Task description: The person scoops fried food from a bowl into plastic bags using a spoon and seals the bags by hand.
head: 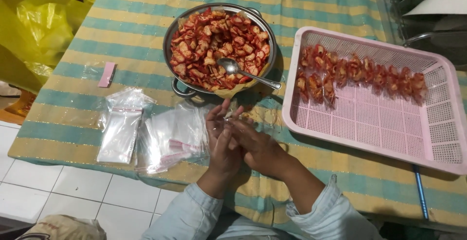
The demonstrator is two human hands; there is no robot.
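Note:
My left hand (221, 140) and my right hand (258, 147) meet just below a metal pan, fingers together on a small clear plastic bag (232, 119) that is hard to make out. The round metal pan (171, 35) is full of red-coated chips (214, 40), with a metal spoon (245, 72) resting on its near rim. To the left of my hands lie a loose pile of clear plastic bags (172, 135) and a flat stack of clear bags (121, 133).
A pink perforated tray (369, 128) at the right holds a row of filled chip packets (360, 72). A small pink slip (107, 74) lies on the striped cloth (73, 118). Yellow plastic bags (39, 31) sit at the far left, white floor tiles (58, 186) below.

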